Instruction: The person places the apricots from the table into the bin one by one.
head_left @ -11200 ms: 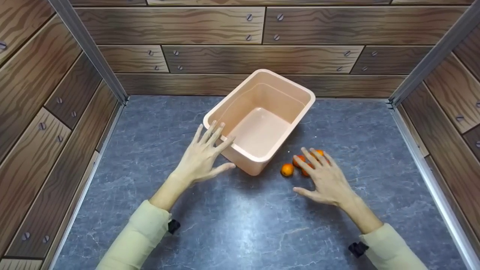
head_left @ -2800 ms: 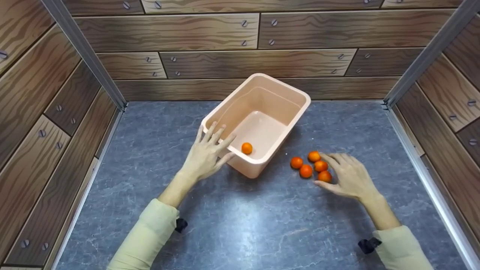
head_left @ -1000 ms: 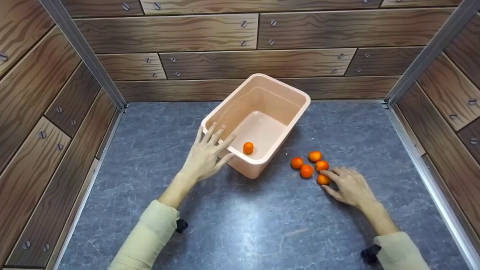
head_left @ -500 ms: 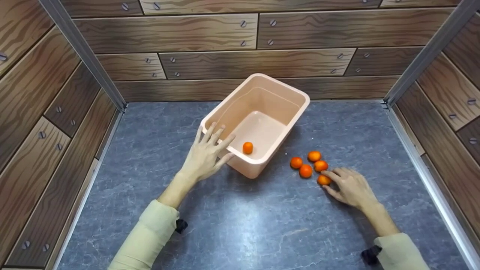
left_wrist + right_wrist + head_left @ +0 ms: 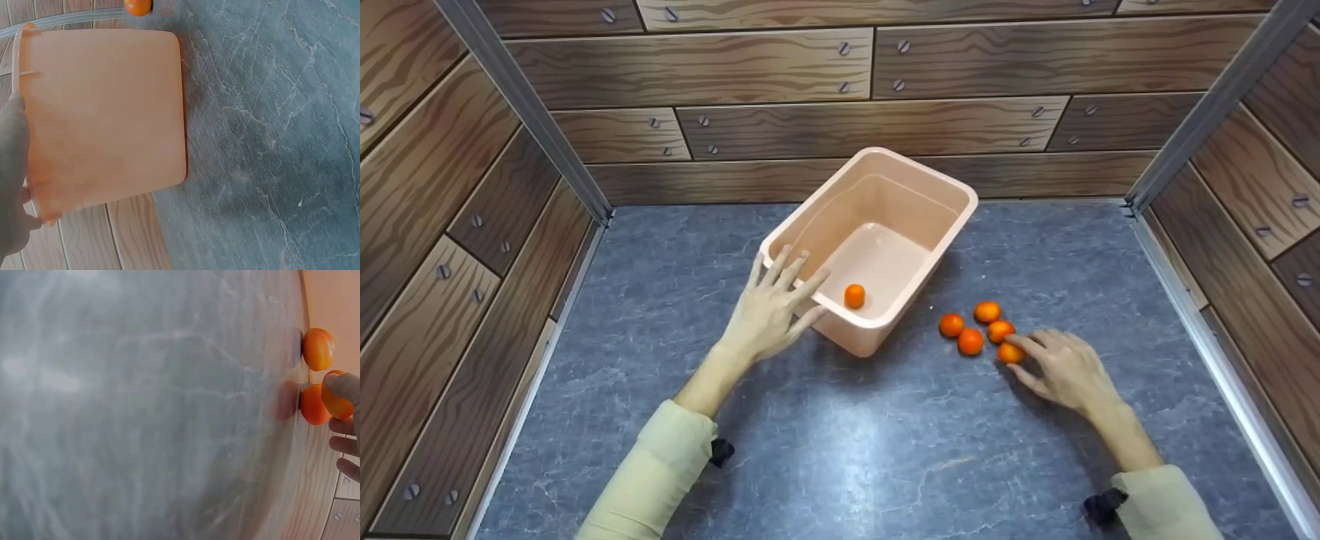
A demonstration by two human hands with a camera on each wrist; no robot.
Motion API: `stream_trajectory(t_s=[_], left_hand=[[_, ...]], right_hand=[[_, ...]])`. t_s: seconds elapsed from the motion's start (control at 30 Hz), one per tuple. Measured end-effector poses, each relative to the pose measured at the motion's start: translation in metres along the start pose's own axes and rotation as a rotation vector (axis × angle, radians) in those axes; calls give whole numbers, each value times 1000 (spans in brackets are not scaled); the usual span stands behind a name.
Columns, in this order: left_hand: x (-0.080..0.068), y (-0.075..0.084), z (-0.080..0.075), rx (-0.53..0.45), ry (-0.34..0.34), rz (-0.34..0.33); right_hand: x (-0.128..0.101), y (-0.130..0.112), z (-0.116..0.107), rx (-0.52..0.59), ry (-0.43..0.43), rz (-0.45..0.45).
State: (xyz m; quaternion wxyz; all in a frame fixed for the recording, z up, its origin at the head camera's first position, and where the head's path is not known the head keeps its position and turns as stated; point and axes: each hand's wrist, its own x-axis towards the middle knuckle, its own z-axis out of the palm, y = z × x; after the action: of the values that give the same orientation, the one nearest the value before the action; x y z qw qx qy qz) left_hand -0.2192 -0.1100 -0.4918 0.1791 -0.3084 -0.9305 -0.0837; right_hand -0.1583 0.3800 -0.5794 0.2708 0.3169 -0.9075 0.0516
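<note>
Right hand pinches a tomato-like fruit, just shifted and perhaps now lifted, which would mean pickup has begun; spread-fingered left hand rests at the plastic tub.

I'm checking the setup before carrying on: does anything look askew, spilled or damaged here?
The bin sits askew to the back wall, and a pale speck, too small to identify, lies between it and the loose orange fruits. I see no spill or damage.
</note>
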Motion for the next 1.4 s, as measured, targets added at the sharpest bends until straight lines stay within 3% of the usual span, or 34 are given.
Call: stream_trajectory(t_s=[0.73,1.4], left_hand=[[1,1,0,13,-10,-1],[1,0,0,4,-9,-8]], right_hand=[[30,-6,-8,25,65,-20],[78,-24,-19,80,128,-36]])
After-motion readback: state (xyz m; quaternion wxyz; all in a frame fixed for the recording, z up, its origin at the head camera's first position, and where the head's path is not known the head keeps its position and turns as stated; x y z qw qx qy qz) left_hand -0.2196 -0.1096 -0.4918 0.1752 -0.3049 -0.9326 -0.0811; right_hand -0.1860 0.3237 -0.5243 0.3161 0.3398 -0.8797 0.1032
